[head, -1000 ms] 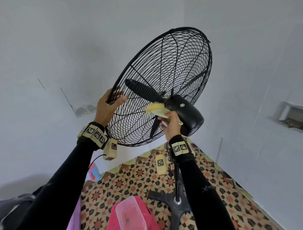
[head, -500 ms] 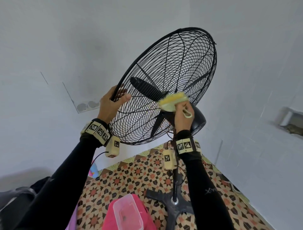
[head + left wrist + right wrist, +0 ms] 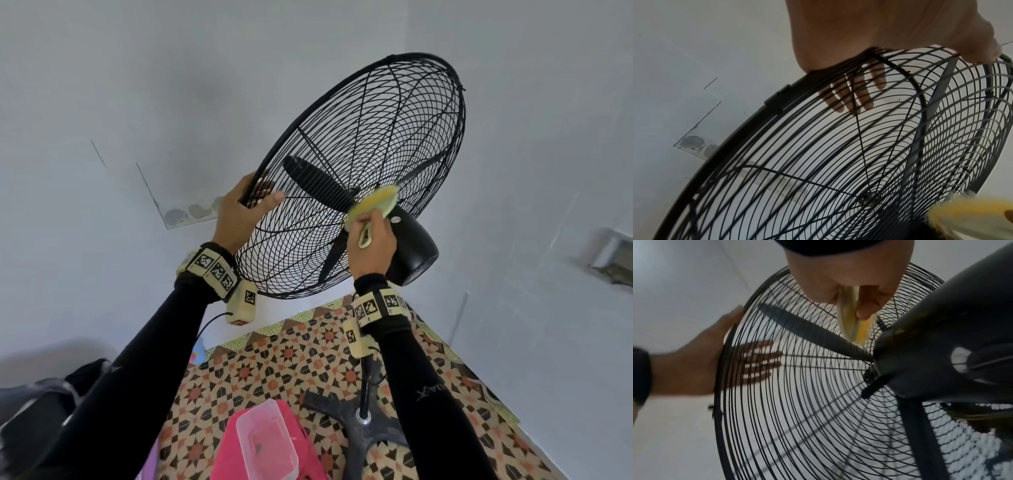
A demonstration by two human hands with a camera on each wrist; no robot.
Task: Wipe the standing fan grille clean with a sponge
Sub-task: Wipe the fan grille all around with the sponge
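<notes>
Against round black wire grille [image 3: 373, 144]: soft yellow sponge [image 3: 371, 205]; both hands.

- We see the fan grille [image 3: 359, 164] as thin black wire, metal by its look, with a wider smooth band round its rim.
- The fan blade [image 3: 318, 186] looks like matt black plastic.
- The motor housing [image 3: 412, 246] is smooth black and faintly glossy.
- The sponge [image 3: 371, 205] we take for soft foam, yellow on one face, pale on the other, its edge fuzzy.
- The sleeves [image 3: 421, 394] are matt black stretch cloth.
- The floor [image 3: 308, 363] bears a printed pattern with a slight sheen.
- The clear box [image 3: 267, 442] is glossy plastic.
- The walls [image 3: 137, 85] look matt and painted.
</notes>
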